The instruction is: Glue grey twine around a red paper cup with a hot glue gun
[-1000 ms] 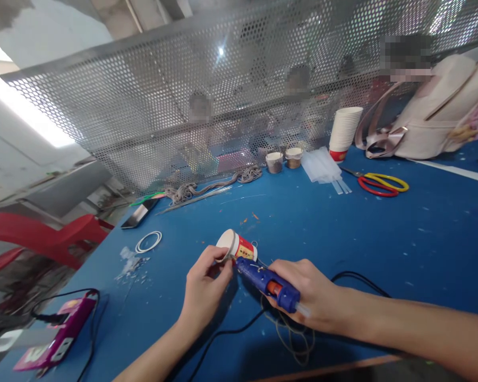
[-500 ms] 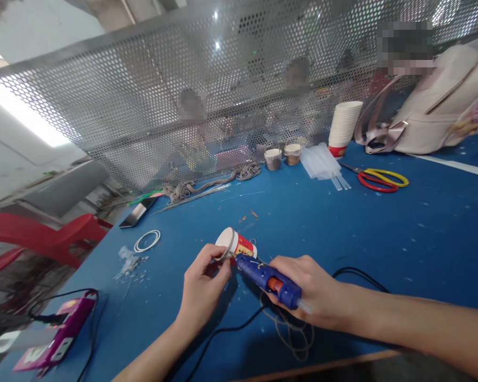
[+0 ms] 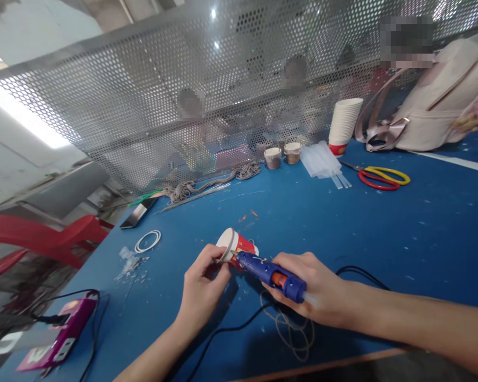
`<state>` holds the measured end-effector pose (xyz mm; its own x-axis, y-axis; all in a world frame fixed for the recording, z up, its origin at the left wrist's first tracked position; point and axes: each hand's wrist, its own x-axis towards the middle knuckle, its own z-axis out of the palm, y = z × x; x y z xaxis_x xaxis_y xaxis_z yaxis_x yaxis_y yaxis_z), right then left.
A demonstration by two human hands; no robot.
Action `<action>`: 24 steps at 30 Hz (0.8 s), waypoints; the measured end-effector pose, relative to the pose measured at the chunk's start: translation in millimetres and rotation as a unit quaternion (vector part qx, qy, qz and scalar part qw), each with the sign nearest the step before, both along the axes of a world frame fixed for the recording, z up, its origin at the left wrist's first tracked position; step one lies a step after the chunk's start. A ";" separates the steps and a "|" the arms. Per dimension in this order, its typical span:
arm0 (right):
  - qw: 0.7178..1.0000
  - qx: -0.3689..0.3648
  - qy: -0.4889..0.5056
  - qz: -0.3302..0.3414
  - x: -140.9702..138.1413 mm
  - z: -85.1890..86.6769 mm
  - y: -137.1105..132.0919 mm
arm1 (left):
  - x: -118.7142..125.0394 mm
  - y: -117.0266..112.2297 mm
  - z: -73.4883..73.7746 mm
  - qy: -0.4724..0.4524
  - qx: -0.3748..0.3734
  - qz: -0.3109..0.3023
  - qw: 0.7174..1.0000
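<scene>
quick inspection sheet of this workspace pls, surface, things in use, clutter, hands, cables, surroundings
Surface: blue tabletop, specked, with orange scraps
Things in use: paper cup, tilted, grey cord against its white part; blue glue gun, nozzle at the cup, contact unclear
Clutter: white shavings, white ring, scissors, cup stack
Hands: left hand holds the cup; right hand grips the glue gun
Cables: black cable on the tabletop; plug in purple power strip
Surroundings: perforated screen behind, red chair left, backpack right
</scene>
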<state>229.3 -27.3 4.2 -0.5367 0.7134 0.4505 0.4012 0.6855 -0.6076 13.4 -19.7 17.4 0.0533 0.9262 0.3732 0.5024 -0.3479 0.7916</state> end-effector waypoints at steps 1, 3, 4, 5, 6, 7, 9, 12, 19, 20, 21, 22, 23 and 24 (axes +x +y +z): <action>1.000 -0.007 0.006 -0.004 0.4 0.7 0.2 | -0.2 -0.3 0.5 0.003 -0.002 0.000 1.000; 1.000 -0.009 0.011 -0.015 0.9 1.7 -0.1 | -0.4 -0.9 1.4 0.002 -0.006 -0.002 1.000; 1.000 -0.005 0.006 -0.017 1.0 1.9 -0.6 | -0.2 -1.1 1.8 0.000 -0.007 -0.004 1.000; 1.000 0.002 -0.001 -0.017 1.0 1.8 -1.2 | 0.0 -1.3 2.1 -0.003 -0.007 -0.006 1.000; 1.000 0.009 -0.010 -0.013 0.8 1.6 -1.7 | 0.2 -1.4 2.3 -0.006 -0.006 -0.009 1.000; 1.000 0.014 -0.018 -0.009 0.7 1.4 -2.2 | 0.5 -1.4 2.5 -0.009 -0.005 -0.011 1.000; 1.000 0.013 -0.024 -0.005 0.7 1.0 -2.4 | 0.8 -1.3 2.5 -0.012 -0.004 -0.014 1.000; 1.000 -0.002 -0.002 -0.010 1.8 2.2 -1.1 | 0.1 -1.2 2.0 -0.007 -0.008 -0.017 1.000; 1.000 -0.010 0.003 -0.021 4.0 5.4 -1.1 | -1.5 -2.5 3.0 -0.011 -0.002 -0.026 1.000; 1.000 -0.001 -0.004 -0.020 3.5 4.9 -1.9 | -1.0 -2.5 3.2 -0.008 0.001 -0.027 1.000; 1.000 0.008 -0.009 -0.016 2.6 4.2 -2.7 | -0.5 -2.5 3.3 -0.005 0.004 -0.028 1.000; 1.000 0.016 -0.014 -0.011 1.6 3.5 -3.6 | 0.1 -2.3 3.3 -0.002 0.008 -0.029 1.000; 1.000 0.023 -0.017 -0.004 0.5 2.7 -4.3 | 0.8 -2.2 3.1 0.001 0.011 -0.030 1.000; 0.999 0.027 -0.017 0.004 -0.8 1.9 -5.0 | 1.3 -2.0 2.8 0.004 0.015 -0.029 0.999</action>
<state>228.6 -32.3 6.1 -0.5581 0.6841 0.4696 0.4157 0.7203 -0.5553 14.7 -21.6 20.2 0.1101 0.9102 0.3994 0.4861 -0.3998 0.7771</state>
